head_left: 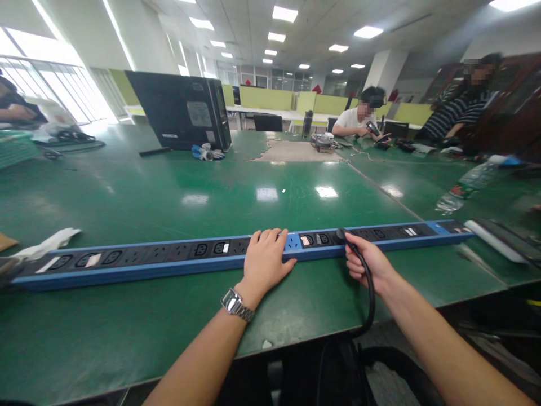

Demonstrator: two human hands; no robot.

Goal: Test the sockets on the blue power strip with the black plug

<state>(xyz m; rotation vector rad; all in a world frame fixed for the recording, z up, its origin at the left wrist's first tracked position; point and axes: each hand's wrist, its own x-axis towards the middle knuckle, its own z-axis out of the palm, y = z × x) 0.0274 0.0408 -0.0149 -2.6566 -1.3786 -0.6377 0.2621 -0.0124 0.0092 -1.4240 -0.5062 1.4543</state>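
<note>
A long blue and black power strip (147,274) lies across the green table, with rows of sockets along its top. My left hand (266,256), with a metal watch (236,305) on its wrist, rests flat over the strip near its middle, thumb spread to the right. My right hand (369,260) is closed around a black power plug (341,234) and its thick cable (371,299). The plug's head is at the sockets right of the blue outlet (292,241); whether it is fully seated I cannot tell. From my hand the cable drops past the table edge.
A black computer case (181,113) stands at the back left, with gloves (207,151) beside it. A plastic bottle (467,183) lies on the right. A white glove (48,244) sits by the strip's left end. Other people are around the green table (228,186).
</note>
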